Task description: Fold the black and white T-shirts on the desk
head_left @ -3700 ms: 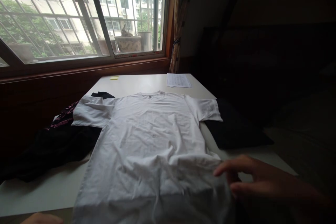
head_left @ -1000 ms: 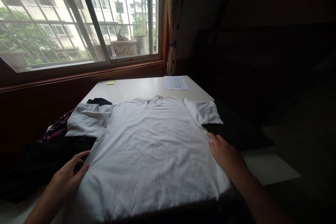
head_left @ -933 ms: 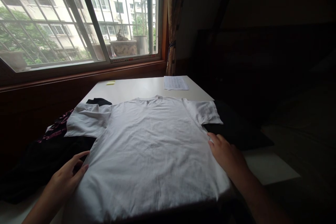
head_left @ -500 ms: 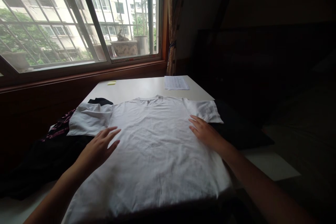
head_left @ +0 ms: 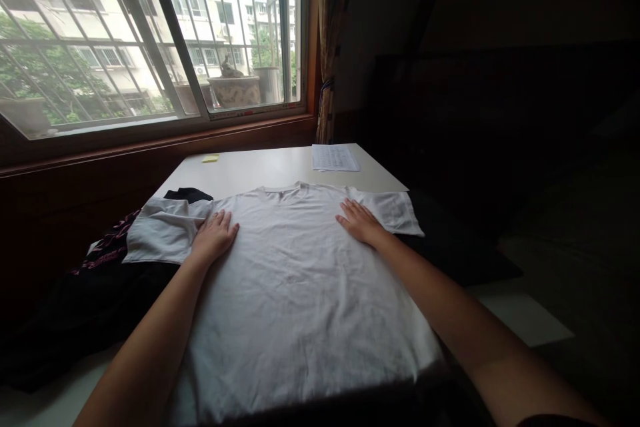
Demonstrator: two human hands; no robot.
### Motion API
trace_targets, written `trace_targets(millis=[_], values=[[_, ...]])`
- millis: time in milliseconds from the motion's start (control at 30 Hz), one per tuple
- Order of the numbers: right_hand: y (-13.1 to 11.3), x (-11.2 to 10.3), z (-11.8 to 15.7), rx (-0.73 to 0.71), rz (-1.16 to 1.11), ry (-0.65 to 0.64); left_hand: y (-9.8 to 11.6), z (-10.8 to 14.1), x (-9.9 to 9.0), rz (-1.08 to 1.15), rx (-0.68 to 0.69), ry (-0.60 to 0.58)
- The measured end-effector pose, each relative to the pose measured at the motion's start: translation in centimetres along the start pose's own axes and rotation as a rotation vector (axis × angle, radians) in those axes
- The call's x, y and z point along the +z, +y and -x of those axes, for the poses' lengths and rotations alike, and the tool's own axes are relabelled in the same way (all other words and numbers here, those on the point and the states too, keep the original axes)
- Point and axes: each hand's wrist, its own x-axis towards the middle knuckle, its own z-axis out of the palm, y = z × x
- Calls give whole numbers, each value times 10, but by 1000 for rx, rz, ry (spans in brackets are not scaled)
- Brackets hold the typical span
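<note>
A white T-shirt (head_left: 295,280) lies spread over the table, its collar toward the far side and its hem hanging at the near edge. My left hand (head_left: 215,235) rests flat near the shirt's left shoulder, beside the wrinkled left sleeve, fingers extended. On the other side, my right hand (head_left: 358,220) lies on the cloth near the right sleeve, its fingers stretched out. Neither hand grips anything. Small wrinkles run across the middle of the shirt.
Dark clothing with pink print (head_left: 107,247) is heaped at the left, partly under the sleeve. Dark cloth (head_left: 465,247) lies at the right. Printed papers (head_left: 335,157) and a yellow note (head_left: 211,158) sit on the white table (head_left: 260,167) below a barred window.
Both hands have moved forward, toward the collar end, and now lie on the shirt near its shoulders. My right hand has also shifted a little to the left.
</note>
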Motion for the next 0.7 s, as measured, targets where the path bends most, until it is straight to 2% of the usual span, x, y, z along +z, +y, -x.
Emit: trace_targets(millis=[200,367,433,600,700], values=[[-1,-2,-27,54,5,-31,0,-8,-3,-27,-142,17],[-22,0,-40,64,38,20,18,-18,-4,-40,-232,34],[-37,2,-45,33,30,31,33,-22,-3,-45,-207,59],[-72,7,-62,-22,-29,-5,73,-38,4,32,27,76],[-76,7,-74,4,-34,-15,77,-53,9,61,-7,42]])
